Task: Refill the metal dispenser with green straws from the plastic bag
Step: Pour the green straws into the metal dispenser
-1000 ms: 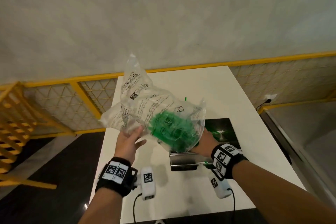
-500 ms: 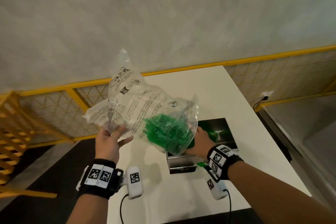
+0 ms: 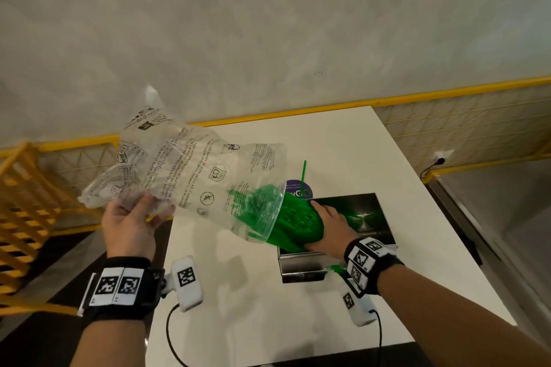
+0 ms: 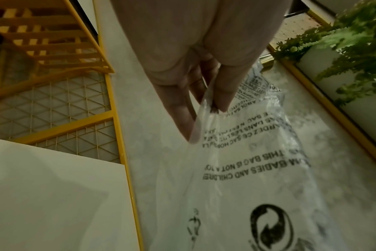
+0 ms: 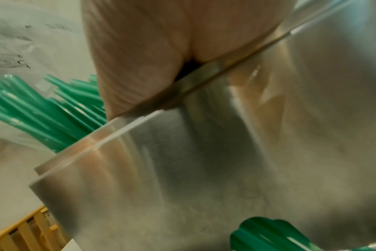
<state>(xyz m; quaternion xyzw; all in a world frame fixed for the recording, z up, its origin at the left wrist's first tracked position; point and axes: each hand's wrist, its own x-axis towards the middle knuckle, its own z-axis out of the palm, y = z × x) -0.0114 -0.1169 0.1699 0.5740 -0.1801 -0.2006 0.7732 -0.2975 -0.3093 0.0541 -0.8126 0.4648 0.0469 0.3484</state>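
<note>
A clear printed plastic bag (image 3: 190, 176) hangs tilted over the white table, mouth down to the right. My left hand (image 3: 143, 208) pinches its closed end between thumb and fingers (image 4: 223, 95); the bag (image 4: 247, 169) hangs down from them. A thick bundle of green straws (image 3: 293, 222) sticks halfway out of the bag's mouth into the open metal dispenser (image 3: 301, 267). My right hand (image 3: 323, 225) holds the bundle's free end, fingers above and thumb below, palm (image 5: 150, 59) at the dispenser's rim. The straws (image 5: 43, 110) show beside the steel wall (image 5: 182, 169).
The dispenser's raised lid (image 3: 360, 211) stands behind my right hand. One green straw (image 3: 303, 173) stands upright by a purple round label (image 3: 293, 188). Yellow mesh railing (image 3: 68, 170) borders the white table (image 3: 328, 140). Straw ends (image 5: 268, 234) lie at the dispenser's front. A plant (image 4: 354, 42) is nearby.
My left hand has drawn the bag up and to the left, so the straw bundle now sticks out of its mouth. My right hand stays on the straws over the dispenser.
</note>
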